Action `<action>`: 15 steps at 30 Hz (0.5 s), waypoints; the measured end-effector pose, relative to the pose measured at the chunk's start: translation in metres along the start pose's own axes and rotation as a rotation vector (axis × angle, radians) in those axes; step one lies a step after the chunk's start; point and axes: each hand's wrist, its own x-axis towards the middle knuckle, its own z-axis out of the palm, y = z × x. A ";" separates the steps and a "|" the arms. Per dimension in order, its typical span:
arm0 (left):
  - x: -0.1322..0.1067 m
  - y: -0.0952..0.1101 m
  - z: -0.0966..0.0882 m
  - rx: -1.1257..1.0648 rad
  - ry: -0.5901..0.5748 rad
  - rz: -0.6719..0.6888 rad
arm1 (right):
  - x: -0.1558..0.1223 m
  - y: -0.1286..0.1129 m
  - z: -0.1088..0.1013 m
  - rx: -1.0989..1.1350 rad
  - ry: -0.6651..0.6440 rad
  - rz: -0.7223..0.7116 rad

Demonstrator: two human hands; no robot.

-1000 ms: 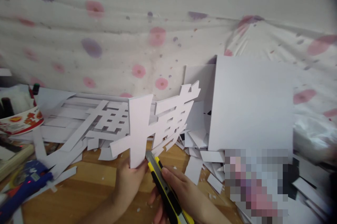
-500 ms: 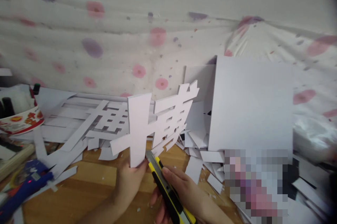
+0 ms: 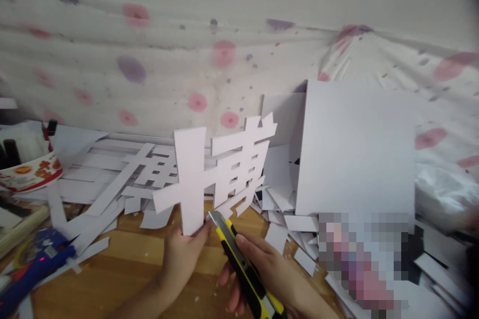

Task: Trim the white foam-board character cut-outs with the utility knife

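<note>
A white foam board character cutout (image 3: pixel 192 179) stands upright above the table, tilted slightly, its thick edges showing. My left hand (image 3: pixel 183 254) is closed round the lower end of its broad vertical stroke. In my right hand (image 3: pixel 262 264) lies a yellow and black utility knife (image 3: pixel 239 254), its blade out and pointing up and left. The blade tip sits just right of the cutout's lower end, near my left fingertips, apart from the board. Part of my right fingers is hidden behind the knife.
Flat white cutouts and strips (image 3: pixel 127 179) cover the back left. A blue glue gun (image 3: pixel 45 254) lies at left, below a printed tub (image 3: pixel 32 171) holding markers. A large white board (image 3: pixel 357 149) leans at the right, with scraps (image 3: pixel 277 236) before it. A blurred patch covers the lower right.
The cutout has shifted slightly left and turned a little. The knife has moved right, its blade drawing away from the cutout's lower edge.
</note>
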 end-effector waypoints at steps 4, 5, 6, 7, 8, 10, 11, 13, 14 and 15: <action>0.011 0.007 -0.003 -0.147 -0.046 -0.198 | -0.011 -0.016 -0.009 -0.050 0.092 -0.056; 0.014 0.009 -0.004 -0.216 -0.076 -0.258 | -0.013 -0.020 -0.011 -0.059 0.120 -0.077; 0.017 0.011 -0.004 -0.286 -0.103 -0.319 | -0.015 -0.024 -0.013 -0.070 0.153 -0.104; 0.020 0.013 -0.005 -0.351 -0.116 -0.376 | -0.017 -0.027 -0.015 -0.084 0.186 -0.135; 0.022 0.015 -0.006 -0.400 -0.118 -0.423 | -0.018 -0.030 -0.017 -0.097 0.218 -0.174; 0.025 0.017 -0.007 -0.454 -0.113 -0.483 | -0.019 -0.034 -0.021 -0.118 0.268 -0.246; 0.026 0.018 -0.008 -0.473 -0.108 -0.497 | -0.019 -0.035 -0.023 -0.121 0.285 -0.278; 0.026 0.019 -0.009 -0.509 -0.111 -0.513 | -0.018 -0.037 -0.026 -0.119 0.315 -0.326; 0.026 0.019 -0.010 -0.527 -0.114 -0.523 | -0.018 -0.037 -0.026 -0.121 0.333 -0.340; 0.026 0.019 -0.010 -0.543 -0.117 -0.533 | -0.018 -0.038 -0.027 -0.127 0.348 -0.348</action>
